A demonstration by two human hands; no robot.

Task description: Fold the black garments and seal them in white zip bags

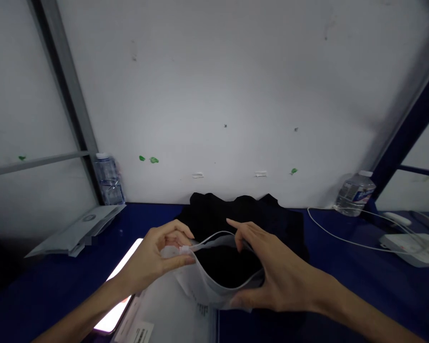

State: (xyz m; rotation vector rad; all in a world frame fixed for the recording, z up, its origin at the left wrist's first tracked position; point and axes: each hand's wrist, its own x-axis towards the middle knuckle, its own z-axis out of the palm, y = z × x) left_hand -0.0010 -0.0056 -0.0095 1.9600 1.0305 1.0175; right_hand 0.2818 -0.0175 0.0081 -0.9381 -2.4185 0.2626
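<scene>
A frosted plastic zip bag (218,295) gapes toward me at the centre, with black material, apparently cloth, inside it. At the left end of its mouth, my left hand (168,250) pinches the bag by the whitish zip slider (186,249). My right hand (271,267) grips the right side of the opening, thumb on the front outside and fingers over the back rim. Behind the bag, a heap of black cloth (286,224) lies against the wall. Under my left hand are a stack of clear plastic bags (164,305) and a barcode label (142,332).
A lit phone (110,317) lies left of the stacked bags on the blue table (343,286). Flat grey-white packets (82,226) and a water bottle (109,178) are at the left. Another bottle (355,194), a cable (336,234) and a white device (411,247) are at the right.
</scene>
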